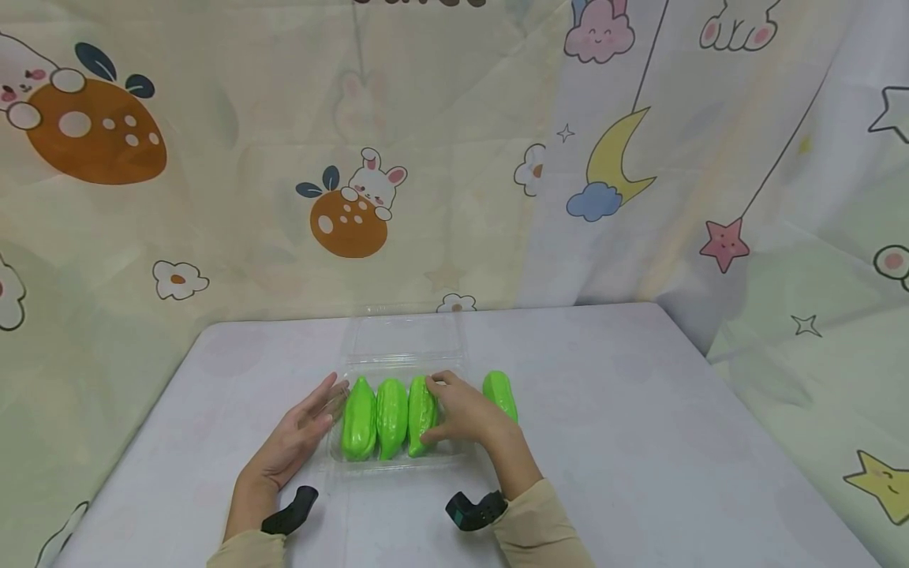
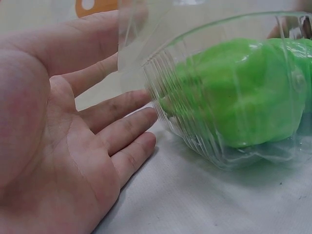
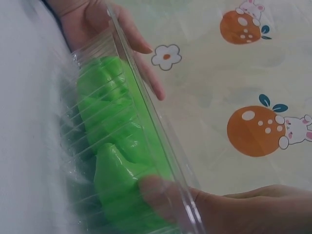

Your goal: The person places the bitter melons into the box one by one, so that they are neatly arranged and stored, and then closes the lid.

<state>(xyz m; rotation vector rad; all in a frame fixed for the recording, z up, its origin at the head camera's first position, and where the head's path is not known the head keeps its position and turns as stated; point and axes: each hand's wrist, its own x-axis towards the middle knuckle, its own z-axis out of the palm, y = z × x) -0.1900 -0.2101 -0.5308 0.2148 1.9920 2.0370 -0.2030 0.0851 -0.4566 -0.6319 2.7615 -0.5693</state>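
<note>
Three long green bumpy vegetables, like bitter melons, lie side by side in an open clear plastic container (image 1: 383, 465): the left one (image 1: 359, 420), the middle one (image 1: 392, 416) and the right one (image 1: 420, 414). My right hand (image 1: 465, 412) reaches over the container's right side and holds the right melon between thumb and fingers. In the right wrist view its thumb (image 3: 158, 192) presses the melon inside the wall. My left hand (image 1: 294, 438) is at the container's left side, fingers extended. Its fingertips (image 2: 146, 117) touch or nearly touch the ribbed wall in the left wrist view.
A fourth green melon (image 1: 500, 392) lies on the white table (image 1: 639, 442) to the right of the container, partly behind my right hand. The transparent lid (image 1: 405, 339) is folded back behind the container. A printed cloth (image 1: 454, 158) hangs beyond the table.
</note>
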